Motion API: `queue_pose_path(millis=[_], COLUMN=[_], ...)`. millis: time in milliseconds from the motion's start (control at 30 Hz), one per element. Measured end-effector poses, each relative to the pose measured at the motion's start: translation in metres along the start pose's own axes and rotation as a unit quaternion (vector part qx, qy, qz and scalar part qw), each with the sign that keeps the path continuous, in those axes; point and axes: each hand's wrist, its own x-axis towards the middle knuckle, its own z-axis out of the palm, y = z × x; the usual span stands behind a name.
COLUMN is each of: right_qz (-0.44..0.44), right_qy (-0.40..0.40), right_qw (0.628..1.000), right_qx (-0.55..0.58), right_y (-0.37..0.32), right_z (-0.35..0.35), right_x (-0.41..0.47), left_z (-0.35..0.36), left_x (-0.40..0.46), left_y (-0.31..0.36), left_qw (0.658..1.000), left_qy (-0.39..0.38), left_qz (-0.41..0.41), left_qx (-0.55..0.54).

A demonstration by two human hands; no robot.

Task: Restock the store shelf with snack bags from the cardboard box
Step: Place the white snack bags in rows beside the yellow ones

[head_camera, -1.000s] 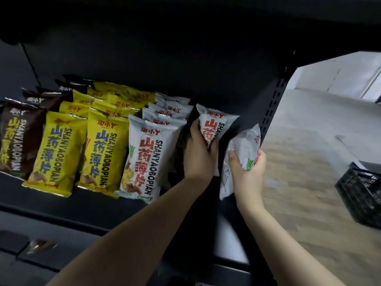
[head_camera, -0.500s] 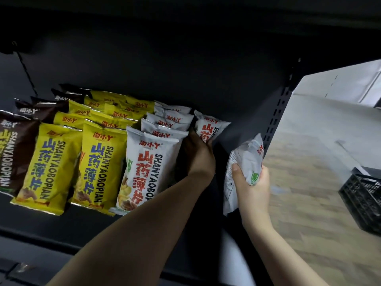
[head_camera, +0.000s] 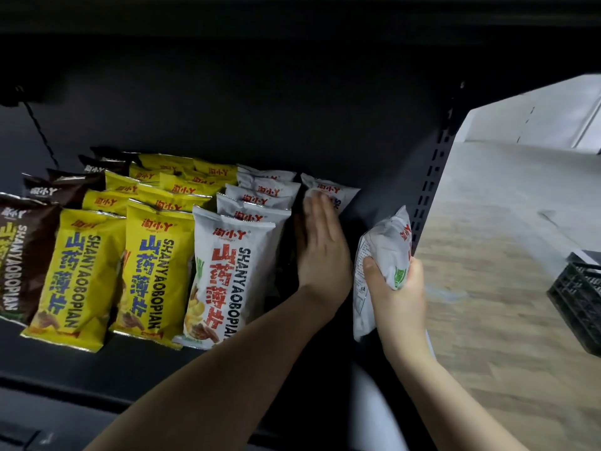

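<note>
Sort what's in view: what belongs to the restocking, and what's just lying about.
Job: left hand on the lone white bag; right hand gripping another bag; shelf; stocked bags.
Lying about: black crate; floor.

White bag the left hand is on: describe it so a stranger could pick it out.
On the dark shelf, pass the brown, yellow and white rows to the right end. The lone white bag stands apart at the back, the left hand flat against it.
</note>
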Motion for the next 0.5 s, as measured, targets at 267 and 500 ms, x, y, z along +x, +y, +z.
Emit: queue_pose_path(millis=[267, 500], right_qz=[0.0, -0.005], right_qy=[0.005, -0.001], right_qw=[1.0, 1.0], right_qx=[-0.006, -0.003], right_y=[0.002, 0.0], right_z=[-0.001, -0.001], right_x=[0.001, 0.001], left_z=[0.018, 0.006], left_x=[0.017, 0.013], left_y=[-0.018, 0.007], left_qw=[0.996, 0.996], left_qy=[-0.045, -0.072], left_qz=[0.07, 0.002], left_qx=[0.039, 0.061])
